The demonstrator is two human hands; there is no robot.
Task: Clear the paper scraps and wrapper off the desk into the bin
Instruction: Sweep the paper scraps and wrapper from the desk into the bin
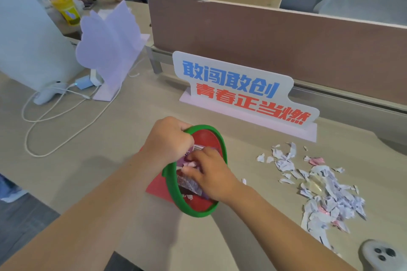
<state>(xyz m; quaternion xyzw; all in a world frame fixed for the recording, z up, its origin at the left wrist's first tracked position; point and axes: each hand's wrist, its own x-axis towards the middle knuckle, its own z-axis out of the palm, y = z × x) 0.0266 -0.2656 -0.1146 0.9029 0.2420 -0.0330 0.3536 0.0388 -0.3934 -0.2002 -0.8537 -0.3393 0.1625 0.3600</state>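
A small red bin with a green rim [222,145] stands tilted on the desk, its mouth turned toward me. My left hand [167,138] grips the rim at its upper left. My right hand [209,171] reaches into the mouth, fingers closed on a purple printed wrapper [190,185] and a pink scrap that sit inside the bin. To the right on the desk lies a loose pile of torn white and pink paper scraps [326,193], with a clear plastic piece [313,183] among them.
A standing sign with blue and red characters [237,88] rises behind the bin, before a brown divider [286,42]. White cables [55,114] loop at left beside a pale stand. A grey controller [381,253] lies bottom right. Another person sits far back left.
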